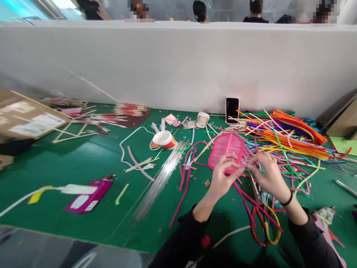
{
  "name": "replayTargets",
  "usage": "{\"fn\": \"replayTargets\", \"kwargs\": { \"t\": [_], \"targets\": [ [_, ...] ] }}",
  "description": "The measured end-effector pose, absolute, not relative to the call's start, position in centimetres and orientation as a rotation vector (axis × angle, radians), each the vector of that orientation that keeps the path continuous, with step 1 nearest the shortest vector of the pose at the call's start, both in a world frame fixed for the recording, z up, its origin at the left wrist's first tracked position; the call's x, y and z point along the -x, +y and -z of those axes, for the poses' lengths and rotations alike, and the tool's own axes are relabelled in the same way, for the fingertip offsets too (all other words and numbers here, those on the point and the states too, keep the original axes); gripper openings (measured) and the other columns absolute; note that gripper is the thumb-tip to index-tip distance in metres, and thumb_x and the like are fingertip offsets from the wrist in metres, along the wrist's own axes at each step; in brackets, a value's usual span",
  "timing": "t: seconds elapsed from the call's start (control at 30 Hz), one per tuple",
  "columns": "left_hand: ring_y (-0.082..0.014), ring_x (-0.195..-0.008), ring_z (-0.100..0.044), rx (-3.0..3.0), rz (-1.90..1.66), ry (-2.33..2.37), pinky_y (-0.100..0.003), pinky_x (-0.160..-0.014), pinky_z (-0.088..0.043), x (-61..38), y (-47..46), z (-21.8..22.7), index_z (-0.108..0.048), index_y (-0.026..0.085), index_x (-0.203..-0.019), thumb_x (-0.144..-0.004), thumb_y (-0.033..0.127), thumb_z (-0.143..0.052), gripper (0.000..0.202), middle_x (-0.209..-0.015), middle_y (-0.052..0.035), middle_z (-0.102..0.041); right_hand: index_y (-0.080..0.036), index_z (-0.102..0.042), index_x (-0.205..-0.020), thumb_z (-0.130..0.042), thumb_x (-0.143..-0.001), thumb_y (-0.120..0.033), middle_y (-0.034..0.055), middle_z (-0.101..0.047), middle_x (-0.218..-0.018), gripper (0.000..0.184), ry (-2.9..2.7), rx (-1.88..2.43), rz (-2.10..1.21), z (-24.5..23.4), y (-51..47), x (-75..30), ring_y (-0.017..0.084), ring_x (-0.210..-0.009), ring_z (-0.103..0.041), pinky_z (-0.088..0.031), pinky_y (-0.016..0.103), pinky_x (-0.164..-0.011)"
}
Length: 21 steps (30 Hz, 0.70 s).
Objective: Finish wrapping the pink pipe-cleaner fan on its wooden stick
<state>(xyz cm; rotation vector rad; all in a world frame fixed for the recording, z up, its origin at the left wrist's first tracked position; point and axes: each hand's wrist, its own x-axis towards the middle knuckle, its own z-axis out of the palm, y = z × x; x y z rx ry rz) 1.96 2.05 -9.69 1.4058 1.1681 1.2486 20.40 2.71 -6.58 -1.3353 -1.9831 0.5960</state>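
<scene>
A pink oval piece wound from pipe cleaners [226, 147] lies on the green table [83, 163]. My left hand [224, 176] rests at its near edge, fingers curled and pinched on that edge. My right hand [267, 175] is just to the right, its fingertips pinched together close to the left hand's, on a thin strand I cannot make out. A big heap of coloured pipe cleaners [290, 136] spreads behind the right hand. Scissors with red and yellow handles [264, 223] lie on the table below my right wrist.
A phone [232, 109] leans on the white partition [178, 63]. A tipped red paper cup [164, 140], a roll of twine [202, 119], a bundle of thin wires [161, 178], a magenta box [87, 195], wooden sticks and a cardboard box [25, 119] lie left. People sit beyond the partition.
</scene>
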Motion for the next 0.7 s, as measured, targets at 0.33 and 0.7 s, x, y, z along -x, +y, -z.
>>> {"fn": "replayTargets", "kwargs": {
  "t": [0.33,0.7],
  "targets": [
    [-0.0214,-0.104,-0.061,-0.938,-1.38,1.12,-0.03,-0.088,-0.048,-3.5,1.3,9.6,-0.077,0.021,-0.079,-0.074,0.033,-0.081,0.014,-0.105,-0.0054,-0.062,-0.024,-0.06,-0.084,-0.056,-0.095,-0.033,0.0036,-0.071,-0.087,0.014,-1.757,1.275,-0.71,7.1,2.1,-19.0,0.023,-0.087,-0.065,-0.044,0.038,-0.083],
    [-0.0257,-0.109,-0.062,-1.535,-1.023,1.088,-0.041,-0.105,-0.042,-1.3,2.9,7.7,-0.074,0.02,-0.081,-0.083,0.034,-0.075,0.014,-0.106,-0.009,-0.069,-0.024,-0.062,-0.083,-0.058,-0.094,-0.023,0.0029,-0.072,-0.088,0.012,-2.099,1.346,-0.502,5.4,3.2,-20.3,0.024,-0.095,-0.061,-0.036,0.042,-0.092]
  ]
}}
